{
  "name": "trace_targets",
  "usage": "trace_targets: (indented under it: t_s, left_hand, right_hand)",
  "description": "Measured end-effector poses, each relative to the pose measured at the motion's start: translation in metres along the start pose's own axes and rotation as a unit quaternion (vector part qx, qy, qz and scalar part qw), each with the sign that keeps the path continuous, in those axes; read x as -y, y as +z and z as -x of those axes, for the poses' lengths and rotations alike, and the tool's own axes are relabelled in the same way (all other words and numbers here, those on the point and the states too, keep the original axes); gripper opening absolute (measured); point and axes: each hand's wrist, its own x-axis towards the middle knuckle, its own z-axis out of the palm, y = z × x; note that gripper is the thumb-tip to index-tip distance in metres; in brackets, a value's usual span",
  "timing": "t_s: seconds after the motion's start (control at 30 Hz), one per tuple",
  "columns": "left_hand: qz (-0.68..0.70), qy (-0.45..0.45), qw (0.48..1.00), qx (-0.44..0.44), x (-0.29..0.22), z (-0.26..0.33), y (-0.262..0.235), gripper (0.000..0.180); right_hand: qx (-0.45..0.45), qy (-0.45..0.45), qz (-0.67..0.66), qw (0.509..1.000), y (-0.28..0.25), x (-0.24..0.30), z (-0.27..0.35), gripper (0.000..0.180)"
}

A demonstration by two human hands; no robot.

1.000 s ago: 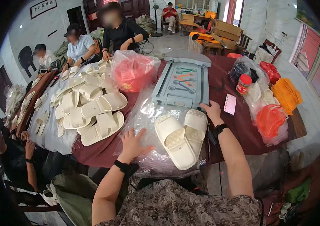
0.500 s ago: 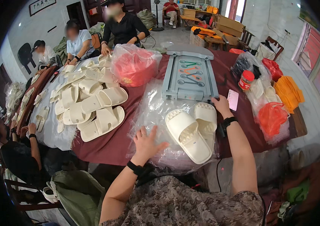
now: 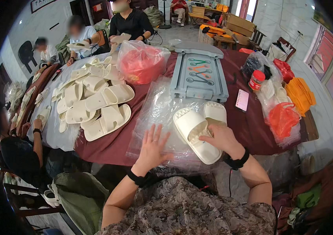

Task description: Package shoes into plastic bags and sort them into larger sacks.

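Note:
Two cream slippers (image 3: 197, 133) lie with their toes away from me on a stack of clear plastic bags (image 3: 156, 111); the left one overlaps the right. My left hand (image 3: 152, 147) is open, fingers spread, on the bags left of the slippers. Across the slippers reaches my right hand (image 3: 225, 140), thumb apart from the fingers and over the left slipper's footbed. Its fingers are at the right slipper's strap, partly out of sight. Beyond the slippers stands a grey plastic folding stool (image 3: 199, 78) with coloured shapes on its panel.
Left lies a heap of cream slippers (image 3: 96, 94). Behind is a red container in clear plastic (image 3: 141, 64). A pink notepad (image 3: 242, 100), a red-lidded jar (image 3: 257, 79), orange bags (image 3: 301, 96) and a red bag (image 3: 284, 119) lie right. Several people sit at the left and back.
My right hand has left the stool's near right corner and come back over the slippers. My left hand's fingers have spread and straightened. A co-worker at the back has raised a slipper.

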Motion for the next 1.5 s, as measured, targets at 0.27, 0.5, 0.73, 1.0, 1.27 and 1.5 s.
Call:
trace_targets:
  t_s: [0.27, 0.5, 0.73, 1.0, 1.27, 1.5]
  left_hand:
    - [0.137, 0.066, 0.984, 0.091, 0.01, 0.011, -0.02, 0.077]
    - [0.189, 0.087, 0.975, 0.083, 0.028, 0.014, -0.011, 0.055]
    - [0.192, 0.073, 0.977, 0.048, 0.029, 0.008, -0.008, 0.034]
    - [0.443, -0.128, 0.877, 0.135, 0.0, -0.029, -0.02, 0.035]
    - [0.455, 0.038, 0.887, 0.07, -0.002, -0.019, -0.003, 0.048]
    - [0.247, 0.095, 0.958, 0.107, -0.006, 0.006, -0.024, 0.066]
  right_hand:
    - [-0.194, -0.018, -0.017, 0.981, 0.063, -0.029, -0.043, 0.047]
    - [-0.292, -0.067, -0.315, 0.9, 0.047, -0.031, -0.031, 0.024]
    - [-0.181, -0.089, -0.539, 0.818, 0.007, -0.002, 0.051, 0.02]
    - [-0.009, -0.331, -0.458, 0.825, -0.019, 0.049, 0.09, 0.027]
    - [-0.078, -0.263, -0.373, 0.887, -0.027, 0.032, 0.099, 0.031]
    - [-0.201, -0.162, -0.309, 0.915, -0.042, 0.059, 0.049, 0.021]
